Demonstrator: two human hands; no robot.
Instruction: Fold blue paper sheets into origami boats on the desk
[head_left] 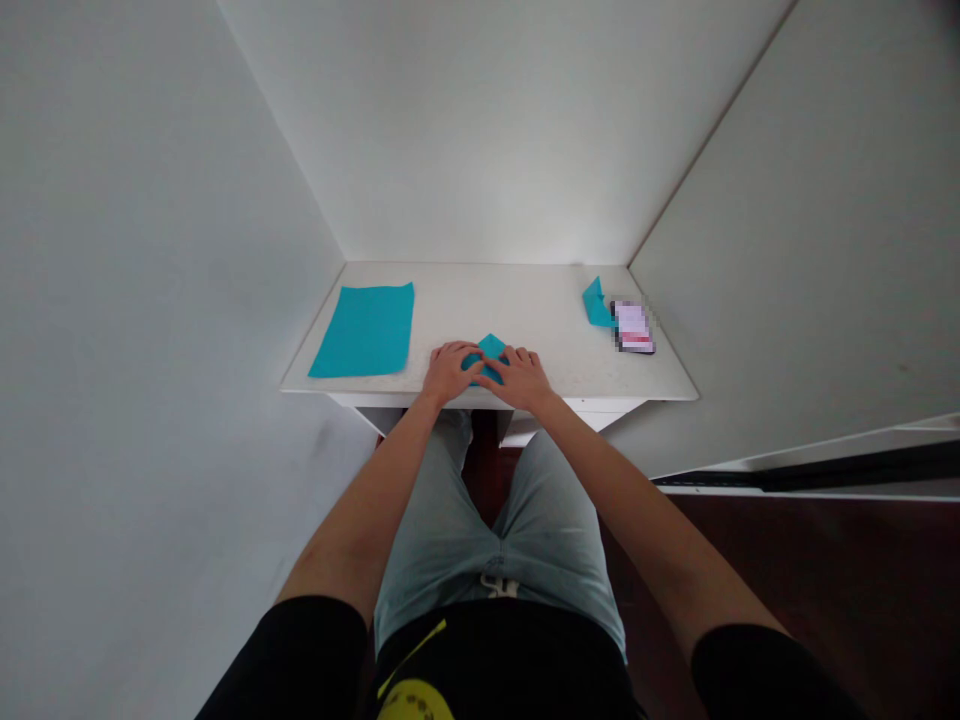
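Both of my hands rest at the front of a white table (487, 300), pressing on a small folded piece of teal paper (489, 358). My left hand (450, 372) covers the paper's left side, and my right hand (523, 378) covers its right side. Their fingertips nearly meet, hiding much of the fold. A flat teal paper sheet (365, 331) lies at the table's left, well away from my left hand. Another folded teal paper piece (596, 305) sits at the far right, beyond my right hand.
A phone (634, 327) with a blurred screen lies against the right folded paper, near the table's right edge. White walls enclose the table on the left, back and right. My legs in pale denim lie below the front edge, above a dark floor.
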